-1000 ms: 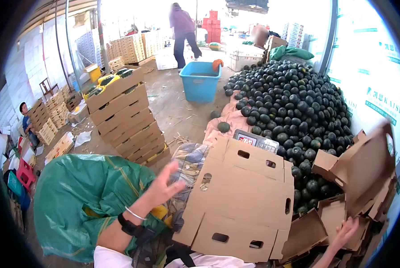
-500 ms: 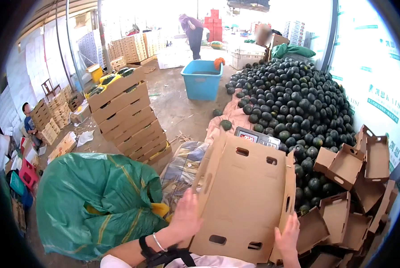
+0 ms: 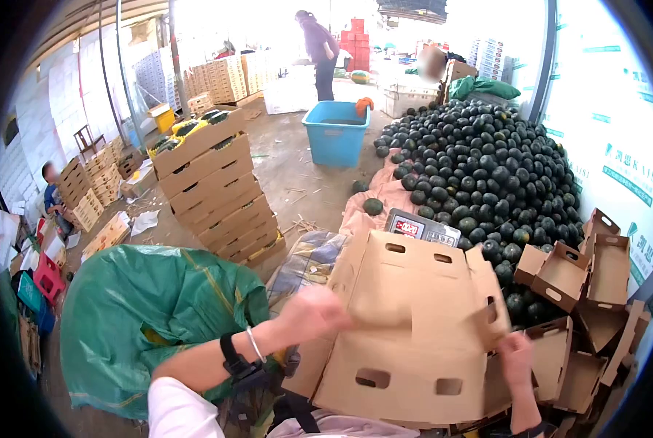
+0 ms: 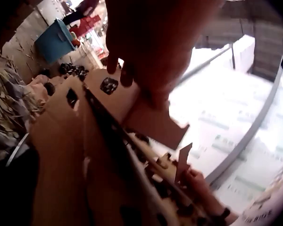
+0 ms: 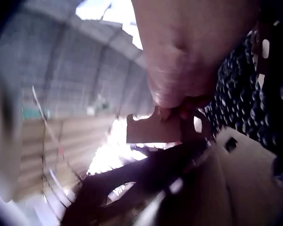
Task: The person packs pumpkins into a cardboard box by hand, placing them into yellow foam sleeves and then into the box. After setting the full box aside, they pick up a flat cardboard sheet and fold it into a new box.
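A partly folded cardboard box [image 3: 385,358] lies in front of me in the head view, its side panels angled up and hand holes cut in it. My left hand [image 3: 312,312] is curled over its left side; in the left wrist view that hand [image 4: 151,52] pinches a cardboard flap [image 4: 155,123]. At the right side, my right hand [image 3: 517,359] grips the corner of a raised flap. The right wrist view shows the right hand [image 5: 184,66] with its fingertips on a cut-out flap [image 5: 151,131].
A green sack [image 3: 158,321] lies at left, near stacked filled boxes [image 3: 213,182]. Beyond the cardboard are a scale [image 3: 443,232], a heap of dark round melons [image 3: 487,168] and a blue tub [image 3: 335,139]. Folded empty boxes [image 3: 563,274] pile at right. A person [image 3: 317,44] stands behind.
Both hands have gone from lying open along the cardboard's sides to gripping its flaps. The left hand moved up and right, the right hand outward. The standing person has straightened up.
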Demonstrator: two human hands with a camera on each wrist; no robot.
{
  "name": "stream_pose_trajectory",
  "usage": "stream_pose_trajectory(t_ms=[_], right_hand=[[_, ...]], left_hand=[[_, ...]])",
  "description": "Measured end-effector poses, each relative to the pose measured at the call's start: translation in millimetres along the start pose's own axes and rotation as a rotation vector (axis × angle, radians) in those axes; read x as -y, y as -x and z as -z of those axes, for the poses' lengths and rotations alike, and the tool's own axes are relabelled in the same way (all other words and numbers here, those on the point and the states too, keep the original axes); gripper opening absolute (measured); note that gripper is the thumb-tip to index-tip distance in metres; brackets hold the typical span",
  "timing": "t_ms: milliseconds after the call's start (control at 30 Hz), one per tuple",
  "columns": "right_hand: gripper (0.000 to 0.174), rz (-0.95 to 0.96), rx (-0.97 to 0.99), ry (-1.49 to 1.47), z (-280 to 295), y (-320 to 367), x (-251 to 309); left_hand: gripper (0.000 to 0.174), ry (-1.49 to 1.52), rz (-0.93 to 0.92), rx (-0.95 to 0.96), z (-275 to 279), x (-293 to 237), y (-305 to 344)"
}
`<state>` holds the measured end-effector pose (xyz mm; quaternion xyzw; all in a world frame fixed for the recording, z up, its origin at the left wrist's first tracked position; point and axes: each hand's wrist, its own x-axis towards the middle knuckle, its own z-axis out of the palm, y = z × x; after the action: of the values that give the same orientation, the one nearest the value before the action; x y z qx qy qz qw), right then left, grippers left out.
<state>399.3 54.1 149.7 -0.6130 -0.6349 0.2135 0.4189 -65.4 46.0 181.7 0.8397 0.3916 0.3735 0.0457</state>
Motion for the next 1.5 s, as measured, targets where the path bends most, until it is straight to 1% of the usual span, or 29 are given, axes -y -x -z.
stream_pose_trajectory(t_ms=[67,133,200,267,333,400,433,467,500,533,567,600,633,667,767,833,867,933,1000,1033,1067,1100,1167,1200,1233,1267,1400,1467,1500], right_hand=[[0.005,-0.199,-0.167,-0.126,21,9,24],[0.007,0.318,0.175,0.312,7,57,47],[0.009,0.587,0.572,0.578,7,93,55],[0.051,0.387,0.690,0.464,12,122,31],[0.033,0.270,0.440,0.049,-6,131,24],[0.025,-0.251,0.115,-0.374,-44,119,59],[0.024,-0.350,0.092,-0.238,-51,113,39],[0.026,-0.388,0.055,-0.372,-61,104,36],[0.029,-0.381,0.030,-0.304,-69,94,29],[0.036,-0.122,-0.076,-0.185,-79,89,23],[0.042,0.191,-0.122,0.206,-76,79,48],[0.049,0.421,-0.006,0.451,-70,73,60],[0.055,0.577,0.264,0.460,-66,66,66],[0.041,0.508,0.422,0.445,-74,70,78],[0.031,0.456,0.924,0.611,-87,69,62],[0.025,0.525,1.117,0.587,-83,56,68],[0.025,0.553,1.030,0.564,-75,49,72],[0.023,0.608,0.864,0.517,-46,31,78],[0.014,0.256,0.500,0.396,-28,7,72],[0.013,0.158,0.306,0.267,-32,-5,63],[0.014,0.071,0.104,0.143,-33,-12,55],[0.011,-0.295,0.321,0.359,-35,-6,66],[0.014,0.321,0.629,0.693,-50,45,64],[0.020,0.434,0.915,0.485,-49,61,93],[0.026,0.449,1.100,0.102,-50,73,89],[0.027,0.399,1.029,-0.289,-53,78,79],[0.049,-0.039,0.083,-0.702,-57,29,37],[0.051,-0.527,0.201,-0.949,-65,44,79],[0.049,-0.568,0.263,-1.055,-69,43,76]], left_hand=[[0.013,0.434,0.731,-0.331,26,-18,-6],[0.011,0.148,0.408,-0.015,38,-43,20],[0.018,-0.105,0.034,0.305,32,-67,59],[0.018,0.026,0.011,0.272,33,-82,74],[0.022,0.141,0.198,0.188,29,-88,82],[0.024,0.207,0.361,0.017,-2,-77,103],[0.021,0.336,0.663,-0.030,-12,-73,105],[0.019,0.452,0.972,-0.068,-21,-68,96],[0.016,0.498,0.911,-0.264,-35,-71,76],[0.013,0.530,0.832,-0.477,-48,-72,57],[0.014,0.232,0.591,-0.302,-46,-75,46],[0.014,-0.065,0.326,-0.144,-38,-78,34],[0.015,-0.363,0.049,0.007,-36,-79,27],[0.017,-0.339,0.062,0.190,-46,-80,29],[0.020,-0.292,0.057,0.780,-66,-82,34],[0.020,-0.148,0.049,0.935,-50,-74,12],[0.021,-0.075,0.045,1.019,-38,-73,4],[0.025,0.212,0.054,0.518,-5,-76,-13],[0.034,0.507,0.131,-0.097,22,-63,-24],[0.040,0.541,0.386,-0.334,31,-58,-24],[0.043,0.624,0.465,-0.326,31,-43,-18],[0.047,0.703,0.539,-0.323,25,-22,-8],[0.054,0.981,0.768,-0.278,13,15,13],[0.058,1.180,0.939,-0.211,8,21,30],[0.058,1.165,0.976,-0.198,3,23,38],[0.059,1.150,1.013,-0.179,0,24,45],[0.055,1.228,1.038,-0.138,-4,2,39],[0.047,1.204,0.967,-0.024,-11,-7,28],[0.045,1.187,0.922,0.027,-13,-7,23]])
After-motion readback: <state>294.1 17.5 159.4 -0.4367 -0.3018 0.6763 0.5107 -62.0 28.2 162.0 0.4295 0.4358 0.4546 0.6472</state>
